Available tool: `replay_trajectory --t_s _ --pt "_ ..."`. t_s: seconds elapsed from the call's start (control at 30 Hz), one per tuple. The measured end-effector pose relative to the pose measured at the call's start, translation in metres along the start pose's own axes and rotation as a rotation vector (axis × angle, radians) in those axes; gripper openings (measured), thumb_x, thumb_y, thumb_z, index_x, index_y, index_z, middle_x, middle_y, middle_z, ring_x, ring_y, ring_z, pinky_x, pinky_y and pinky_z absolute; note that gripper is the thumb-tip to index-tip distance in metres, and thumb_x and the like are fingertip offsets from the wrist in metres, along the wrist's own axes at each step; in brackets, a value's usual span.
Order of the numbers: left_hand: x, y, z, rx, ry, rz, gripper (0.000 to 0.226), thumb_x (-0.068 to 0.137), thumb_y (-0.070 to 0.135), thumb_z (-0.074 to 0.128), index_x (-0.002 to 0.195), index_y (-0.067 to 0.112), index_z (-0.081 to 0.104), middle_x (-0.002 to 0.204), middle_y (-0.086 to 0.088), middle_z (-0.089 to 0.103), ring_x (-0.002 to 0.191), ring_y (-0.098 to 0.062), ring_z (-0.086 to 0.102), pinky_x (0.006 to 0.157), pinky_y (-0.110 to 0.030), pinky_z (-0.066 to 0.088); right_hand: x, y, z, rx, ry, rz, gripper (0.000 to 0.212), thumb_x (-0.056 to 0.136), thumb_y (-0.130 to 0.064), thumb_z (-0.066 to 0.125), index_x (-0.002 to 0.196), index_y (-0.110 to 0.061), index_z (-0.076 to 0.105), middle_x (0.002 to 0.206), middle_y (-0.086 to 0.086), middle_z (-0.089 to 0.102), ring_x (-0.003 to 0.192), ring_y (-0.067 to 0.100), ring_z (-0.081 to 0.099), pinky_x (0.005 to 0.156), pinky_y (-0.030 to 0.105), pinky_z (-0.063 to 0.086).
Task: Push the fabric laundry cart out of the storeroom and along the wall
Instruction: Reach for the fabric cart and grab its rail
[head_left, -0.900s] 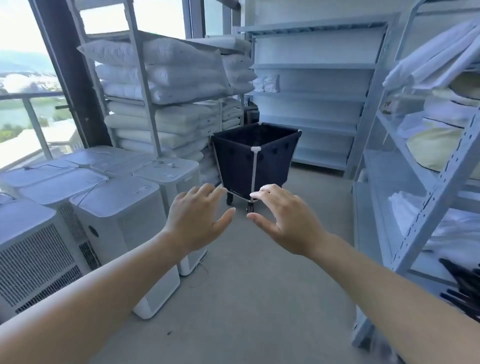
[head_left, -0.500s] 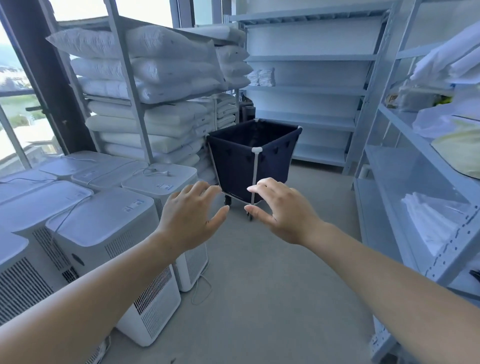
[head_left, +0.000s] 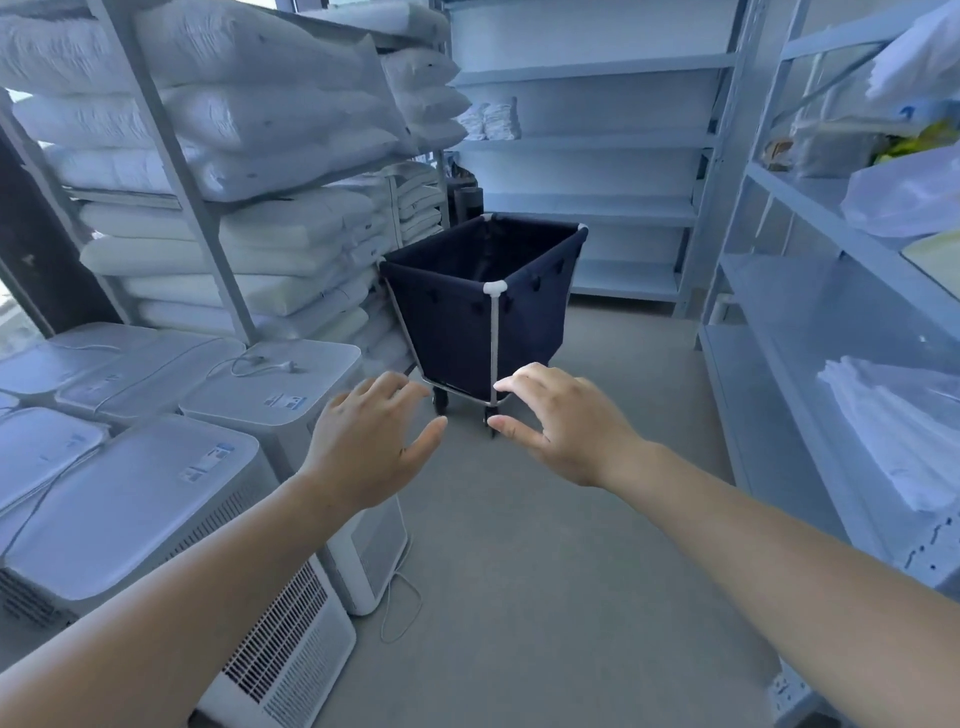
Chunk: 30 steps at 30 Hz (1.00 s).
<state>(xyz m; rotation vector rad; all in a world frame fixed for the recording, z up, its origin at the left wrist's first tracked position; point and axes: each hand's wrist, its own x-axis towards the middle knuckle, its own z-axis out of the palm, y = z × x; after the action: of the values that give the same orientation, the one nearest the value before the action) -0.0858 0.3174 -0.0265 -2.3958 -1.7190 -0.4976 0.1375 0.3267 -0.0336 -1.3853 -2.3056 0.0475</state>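
A dark navy fabric laundry cart (head_left: 524, 312) on small black wheels stands ahead of me on the grey floor, with a silver frame and white corner caps. Its bin looks empty. Both arms reach out toward it. My left hand (head_left: 371, 441) is open with fingers spread, short of the cart's lower left corner. My right hand (head_left: 563, 423) is open too, thumb and fingers curved apart, in front of the cart's near corner post. Neither hand touches the cart.
White appliance units (head_left: 156, 499) with loose cords line the left side. Behind them a metal rack holds stacked white pillows (head_left: 249, 124). Pale shelving (head_left: 587, 156) runs along the back wall, and a shelf rack with folded linen (head_left: 893, 436) borders the right.
The view has come closer to the cart, which now looks larger. Both hands stay raised and open in the same pose. The window at the left has slid out of view.
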Motion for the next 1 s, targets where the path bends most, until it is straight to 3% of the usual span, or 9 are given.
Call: replay_trajectory --t_s 0.13,0.33,0.5,0.83,1.0 --pt "0.072 0.01 0.04 -0.028 -0.027 0.034 0.05 0.088 0.055 0.031 0.117 0.023 0.057 0.119 0.004 0.058 0.11 -0.02 0.054 0.09 -0.037 0.042 0.037 0.061 0.007 -0.031 -0.008 0.036 0.047 0.093 -0.05 0.043 0.126 -0.018 0.051 0.122 -0.001 0.056 0.11 0.02 0.052 0.09 0.037 0.042" --pt "0.204 0.055 0.091 -0.101 -0.033 0.087 0.039 0.092 0.049 0.039 0.114 0.023 0.059 0.114 0.002 0.063 0.104 -0.021 0.057 0.084 -0.035 0.04 0.092 0.168 -0.007 -0.004 -0.006 0.142 0.046 0.093 -0.049 0.043 0.125 -0.017 0.052 0.121 0.0 0.056 0.111 0.02 0.052 0.091 0.041 0.043" --pt "0.283 0.07 0.125 -0.124 -0.018 0.104 0.038 0.091 0.049 0.038 0.11 0.024 0.061 0.106 0.003 0.065 0.097 -0.02 0.06 0.08 -0.033 0.038 0.127 0.237 -0.007 0.046 0.005 0.161 0.046 0.093 -0.051 0.042 0.124 -0.019 0.053 0.122 -0.004 0.056 0.108 0.016 0.053 0.089 0.036 0.045" --pt "0.392 0.026 0.194 -0.149 -0.027 0.032 0.034 0.092 0.045 0.042 0.108 0.023 0.062 0.113 0.005 0.063 0.101 -0.021 0.058 0.074 -0.032 0.041 0.233 0.33 0.048 0.081 -0.117 0.141 0.046 0.093 -0.051 0.04 0.125 -0.02 0.052 0.124 -0.005 0.054 0.112 0.015 0.051 0.09 0.034 0.043" --pt "0.482 -0.007 0.237 -0.135 -0.008 0.038 0.036 0.093 0.043 0.044 0.116 0.021 0.059 0.116 0.001 0.062 0.101 -0.024 0.058 0.081 -0.036 0.043 0.318 0.388 0.072 0.048 -0.132 0.15 0.046 0.093 -0.051 0.04 0.126 -0.021 0.051 0.126 -0.005 0.053 0.113 0.015 0.05 0.091 0.035 0.043"
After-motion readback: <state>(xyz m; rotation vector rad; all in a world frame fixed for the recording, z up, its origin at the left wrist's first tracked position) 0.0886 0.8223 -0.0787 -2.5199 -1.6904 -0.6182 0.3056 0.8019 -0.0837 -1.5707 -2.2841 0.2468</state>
